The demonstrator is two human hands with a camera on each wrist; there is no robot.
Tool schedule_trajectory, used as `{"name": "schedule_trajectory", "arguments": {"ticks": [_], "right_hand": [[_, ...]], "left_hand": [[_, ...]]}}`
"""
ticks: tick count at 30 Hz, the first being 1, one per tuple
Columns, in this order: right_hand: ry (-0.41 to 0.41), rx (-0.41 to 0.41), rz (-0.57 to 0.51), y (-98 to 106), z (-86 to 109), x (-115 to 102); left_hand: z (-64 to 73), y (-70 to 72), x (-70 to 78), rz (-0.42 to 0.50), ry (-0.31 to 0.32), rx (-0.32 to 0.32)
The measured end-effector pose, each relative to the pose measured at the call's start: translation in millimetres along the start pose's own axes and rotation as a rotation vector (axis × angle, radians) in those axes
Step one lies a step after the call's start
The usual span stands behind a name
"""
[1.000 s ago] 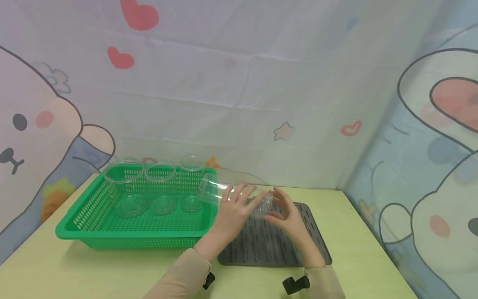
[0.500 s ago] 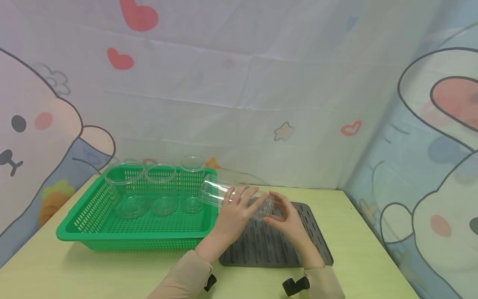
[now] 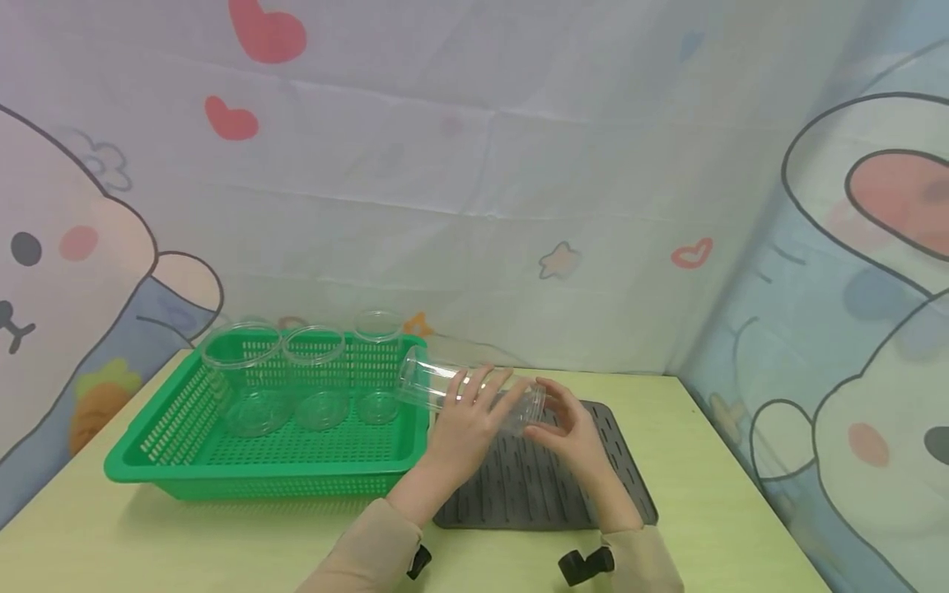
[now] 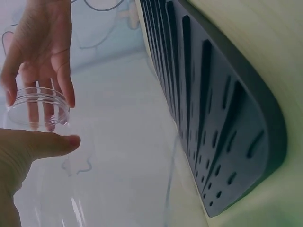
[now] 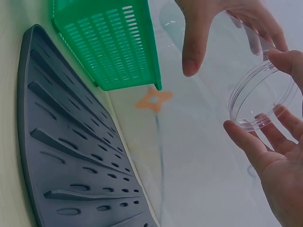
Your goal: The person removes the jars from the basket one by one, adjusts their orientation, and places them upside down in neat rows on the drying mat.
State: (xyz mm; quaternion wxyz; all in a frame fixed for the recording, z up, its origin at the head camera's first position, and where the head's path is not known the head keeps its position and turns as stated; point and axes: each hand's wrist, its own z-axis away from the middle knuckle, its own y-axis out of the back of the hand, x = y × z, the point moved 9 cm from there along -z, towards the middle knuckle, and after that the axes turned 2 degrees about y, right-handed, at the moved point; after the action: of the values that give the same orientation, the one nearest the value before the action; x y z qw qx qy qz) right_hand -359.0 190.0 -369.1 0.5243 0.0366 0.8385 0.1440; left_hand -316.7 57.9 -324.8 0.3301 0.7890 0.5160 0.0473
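Apparently steadying a tilted jar [image 3: 436,381], the left hand [image 3: 467,427] and right hand [image 3: 574,432] wrap their fingers round it. The next move likely needs even support.

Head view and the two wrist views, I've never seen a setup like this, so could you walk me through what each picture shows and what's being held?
There's no machine here, just a person's bare left hand and right hand. The wide picture comes from a camera worn on the head; the other two come from cameras on each wrist, looking at that hand's work. On the table sit a green basket, with three clear containers standing in it, and a dark ribbed mat. Both hands hold a tilted clear cylinder: the left around its side, the right at its ringed end.
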Motion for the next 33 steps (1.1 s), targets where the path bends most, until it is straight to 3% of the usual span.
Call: {"name": "schedule_trajectory", "arguments": {"ticks": [3,7,16,20,24,28,33], "right_hand": [[-0.002,0.006,-0.005,3.1,0.0,0.4],[-0.003,0.021,-0.011,9.6,0.6,0.9],[0.032,0.037,-0.064,20.6,2.0,-1.4],[0.053,0.053,-0.084,25.0,2.0,-3.2],[0.082,0.067,-0.102,28.6,1.9,-6.4],[0.128,0.065,-0.151,30.0,2.7,-12.1],[0.180,0.052,-0.207,29.8,3.3,-16.4]], "left_hand": [[-1.6,6.1,-4.6,0.082,0.028,-0.028],[-5.2,17.9,-23.3,0.318,0.142,-0.021],[1.1,28.8,-85.2,0.896,0.474,0.168],[13.7,18.2,-107.2,1.163,0.698,0.208],[26.1,1.6,-118.6,1.415,0.896,0.210],[33.4,-12.2,-121.0,1.687,1.011,0.249],[39.7,-24.6,-114.8,1.974,1.084,0.296]]}}
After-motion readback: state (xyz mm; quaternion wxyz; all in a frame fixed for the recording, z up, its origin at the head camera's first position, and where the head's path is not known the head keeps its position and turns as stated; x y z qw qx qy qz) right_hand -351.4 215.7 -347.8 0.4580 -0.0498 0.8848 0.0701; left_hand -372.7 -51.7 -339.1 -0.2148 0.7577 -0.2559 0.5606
